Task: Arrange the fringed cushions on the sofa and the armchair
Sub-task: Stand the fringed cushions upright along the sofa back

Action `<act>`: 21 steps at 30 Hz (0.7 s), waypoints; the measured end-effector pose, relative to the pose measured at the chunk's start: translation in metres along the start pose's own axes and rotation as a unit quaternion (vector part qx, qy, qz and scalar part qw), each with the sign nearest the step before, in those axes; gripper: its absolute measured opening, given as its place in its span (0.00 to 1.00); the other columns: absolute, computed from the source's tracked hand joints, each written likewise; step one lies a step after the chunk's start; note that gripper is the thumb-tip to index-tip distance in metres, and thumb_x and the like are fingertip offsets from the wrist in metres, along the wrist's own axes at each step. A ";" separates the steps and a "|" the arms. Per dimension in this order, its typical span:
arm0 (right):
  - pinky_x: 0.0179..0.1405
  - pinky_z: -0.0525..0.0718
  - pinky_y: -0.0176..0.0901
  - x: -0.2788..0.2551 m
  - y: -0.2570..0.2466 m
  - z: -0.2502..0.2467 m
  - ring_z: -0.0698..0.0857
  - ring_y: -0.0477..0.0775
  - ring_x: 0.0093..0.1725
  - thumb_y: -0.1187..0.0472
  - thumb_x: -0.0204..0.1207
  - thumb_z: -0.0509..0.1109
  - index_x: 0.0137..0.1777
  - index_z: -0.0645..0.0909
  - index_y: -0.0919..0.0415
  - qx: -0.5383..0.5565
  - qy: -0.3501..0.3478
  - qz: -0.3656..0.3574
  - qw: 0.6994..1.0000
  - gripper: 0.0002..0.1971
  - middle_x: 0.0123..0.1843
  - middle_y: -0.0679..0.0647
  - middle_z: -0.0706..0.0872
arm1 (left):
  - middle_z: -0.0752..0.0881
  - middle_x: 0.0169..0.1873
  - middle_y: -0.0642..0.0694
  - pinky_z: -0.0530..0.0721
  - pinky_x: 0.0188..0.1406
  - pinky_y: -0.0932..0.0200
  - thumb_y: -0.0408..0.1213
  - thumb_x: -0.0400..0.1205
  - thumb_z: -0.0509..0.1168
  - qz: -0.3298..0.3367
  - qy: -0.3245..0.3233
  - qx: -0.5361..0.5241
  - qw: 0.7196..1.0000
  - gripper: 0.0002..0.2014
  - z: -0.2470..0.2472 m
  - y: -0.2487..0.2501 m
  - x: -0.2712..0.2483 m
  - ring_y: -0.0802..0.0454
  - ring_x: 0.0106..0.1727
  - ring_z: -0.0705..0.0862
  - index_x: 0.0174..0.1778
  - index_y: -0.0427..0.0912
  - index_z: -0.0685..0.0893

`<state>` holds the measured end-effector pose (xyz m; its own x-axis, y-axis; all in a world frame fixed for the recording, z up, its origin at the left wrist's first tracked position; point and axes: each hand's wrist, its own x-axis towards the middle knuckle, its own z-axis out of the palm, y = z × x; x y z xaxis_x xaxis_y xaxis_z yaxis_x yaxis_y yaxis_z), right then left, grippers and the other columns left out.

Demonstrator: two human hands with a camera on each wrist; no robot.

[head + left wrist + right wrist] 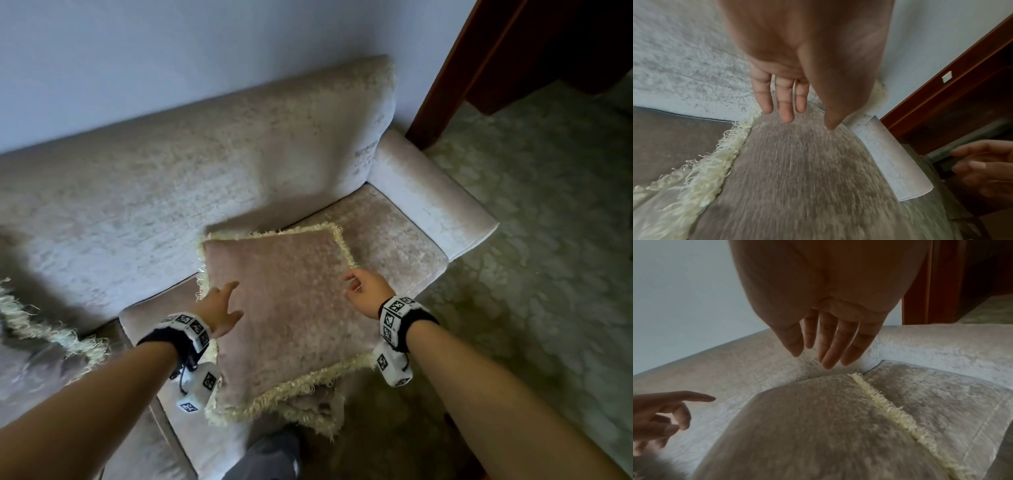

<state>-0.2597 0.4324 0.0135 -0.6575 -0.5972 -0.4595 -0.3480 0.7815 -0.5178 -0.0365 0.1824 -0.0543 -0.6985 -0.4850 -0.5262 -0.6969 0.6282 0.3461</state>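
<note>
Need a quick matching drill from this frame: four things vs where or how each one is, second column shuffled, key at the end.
1 top cushion
2 second cushion
3 left hand
4 armrest

A open, above the cushion's left side
B at the seat's right end
C lying flat on the seat
D mostly hidden under another cushion, at the seat's front edge

Pairs: 1-C, 2-D, 3-A, 4-B
</note>
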 end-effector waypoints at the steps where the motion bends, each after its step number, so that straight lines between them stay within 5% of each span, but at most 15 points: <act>1: 0.42 0.83 0.41 0.011 0.006 -0.003 0.84 0.49 0.45 0.59 0.80 0.67 0.63 0.79 0.53 -0.002 -0.005 0.007 1.000 0.12 0.49 0.49 0.84 | 0.75 0.68 0.38 0.80 0.64 0.42 0.54 0.81 0.65 -0.006 -0.003 -0.006 1.000 0.37 0.001 0.002 0.011 0.39 0.65 0.80 0.83 0.55 0.55; 6: 0.47 0.87 0.46 0.065 0.036 -0.010 0.85 0.53 0.50 0.57 0.79 0.68 0.67 0.78 0.51 -0.010 -0.036 0.035 0.999 0.16 0.57 0.52 0.84 | 0.71 0.70 0.34 0.79 0.63 0.42 0.54 0.78 0.69 -0.037 0.029 -0.019 0.999 0.42 0.005 0.004 0.049 0.34 0.65 0.78 0.84 0.54 0.52; 12: 0.56 0.81 0.46 0.132 0.067 0.006 0.81 0.60 0.66 0.53 0.77 0.72 0.77 0.70 0.52 -0.063 -0.122 0.050 0.989 0.28 0.75 0.57 0.75 | 0.57 0.79 0.35 0.72 0.72 0.33 0.75 0.58 0.72 -0.075 -0.062 0.049 0.994 0.58 0.027 -0.019 0.080 0.32 0.79 0.62 0.79 0.69 0.46; 14: 0.66 0.77 0.49 0.151 0.075 0.017 0.75 0.63 0.73 0.46 0.71 0.78 0.81 0.63 0.48 -0.070 -0.156 0.038 0.985 0.41 0.79 0.58 0.69 | 0.49 0.81 0.35 0.71 0.72 0.30 0.73 0.51 0.77 -0.116 -0.059 0.007 0.991 0.66 0.033 -0.023 0.087 0.28 0.80 0.58 0.78 0.71 0.41; 18: 0.72 0.74 0.60 0.181 0.103 0.051 0.73 0.60 0.74 0.19 0.38 0.75 0.77 0.57 0.34 -0.020 -0.191 0.025 0.981 0.63 0.78 0.53 0.68 | 0.40 0.83 0.35 0.69 0.74 0.31 0.66 0.41 0.84 -0.152 -0.078 -0.035 0.985 0.80 0.052 -0.038 0.098 0.28 0.82 0.56 0.76 0.71 0.27; 21: 0.75 0.71 0.62 0.186 0.117 0.066 0.69 0.60 0.76 0.23 0.41 0.78 0.77 0.56 0.35 0.000 -0.178 0.016 0.984 0.61 0.79 0.54 0.62 | 0.44 0.82 0.37 0.72 0.72 0.33 0.58 0.41 0.87 -0.147 -0.094 -0.086 0.981 0.82 0.068 -0.049 0.101 0.28 0.79 0.63 0.73 0.75 0.23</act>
<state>-0.3785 0.4006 -0.1796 -0.3921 -0.5976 -0.6994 -0.3318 0.8010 -0.4984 -0.0621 0.1444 -0.1770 -0.4330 -0.4986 -0.7510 -0.8917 0.3587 0.2760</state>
